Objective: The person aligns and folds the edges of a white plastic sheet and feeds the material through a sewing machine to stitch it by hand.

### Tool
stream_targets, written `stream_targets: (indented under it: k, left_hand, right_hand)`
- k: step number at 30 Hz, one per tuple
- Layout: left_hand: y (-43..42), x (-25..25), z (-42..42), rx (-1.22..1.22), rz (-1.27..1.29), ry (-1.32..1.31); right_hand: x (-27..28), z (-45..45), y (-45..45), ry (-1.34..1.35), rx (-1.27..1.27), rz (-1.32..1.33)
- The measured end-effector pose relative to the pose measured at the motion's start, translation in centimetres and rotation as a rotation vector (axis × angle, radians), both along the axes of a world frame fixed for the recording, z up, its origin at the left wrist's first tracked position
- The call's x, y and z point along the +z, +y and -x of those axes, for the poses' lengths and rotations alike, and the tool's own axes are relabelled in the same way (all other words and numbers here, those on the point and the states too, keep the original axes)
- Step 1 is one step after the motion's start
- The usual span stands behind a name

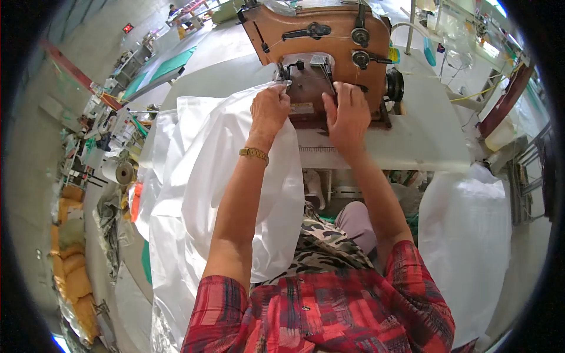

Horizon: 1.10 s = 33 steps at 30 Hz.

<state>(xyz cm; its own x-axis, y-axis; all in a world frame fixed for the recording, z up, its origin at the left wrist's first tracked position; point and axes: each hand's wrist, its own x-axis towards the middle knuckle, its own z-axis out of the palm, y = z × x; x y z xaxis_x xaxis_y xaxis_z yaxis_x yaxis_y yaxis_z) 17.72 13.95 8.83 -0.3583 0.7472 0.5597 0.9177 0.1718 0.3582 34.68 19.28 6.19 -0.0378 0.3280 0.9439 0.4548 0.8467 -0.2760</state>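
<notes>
A brown sewing machine [321, 44] stands on a pale table at the top middle. White sheet material [218, 153] runs from the needle area down over the table's left part and the lap. My left hand [271, 109], below a gold watch, is closed on the upper edge of this material, just left of the machine's foot. My right hand [348, 115] is raised at the machine's front, right of the needle area. Its thumb stands apart from the fingers, and no material shows in it.
More white material [465, 235] hangs at the right. The table [412, 147] has a ruler-like scale along its front. A large roll [120, 170] and yellow-orange bundles [73, 265] are at the left. A distant person [172, 10] is at the top left.
</notes>
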Motion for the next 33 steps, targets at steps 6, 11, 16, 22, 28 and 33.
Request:
stream_targets:
  k: [6, 11, 16, 22, 28, 33]
  left_hand:
    - [0.0, 0.1, 0.1, 0.000, 0.015, -0.046]
    - [0.2, -0.2, 0.4, 0.007, 0.040, -0.075]
    - [0.6, -0.6, 1.4, -0.051, -0.001, -0.075]
    - [0.9, -0.8, 1.8, -0.051, 0.009, -0.081]
    - [0.7, -0.6, 1.6, -0.064, 0.027, -0.106]
    - [0.8, -0.5, 1.8, -0.066, 0.059, -0.132]
  right_hand:
    - [1.3, 0.1, 2.0, -0.472, -0.139, 0.322]
    - [1.8, -0.1, 3.4, -0.557, -0.041, 0.116]
    - [2.0, -1.9, 1.4, -0.403, 0.176, 0.433]
    - [-0.9, -1.8, -6.2, 0.530, 0.975, 1.041]
    - [-1.5, 1.9, -5.5, 0.584, 1.213, 1.326]
    - [-1.1, 3.9, -5.3, 0.529, 1.113, 1.386]
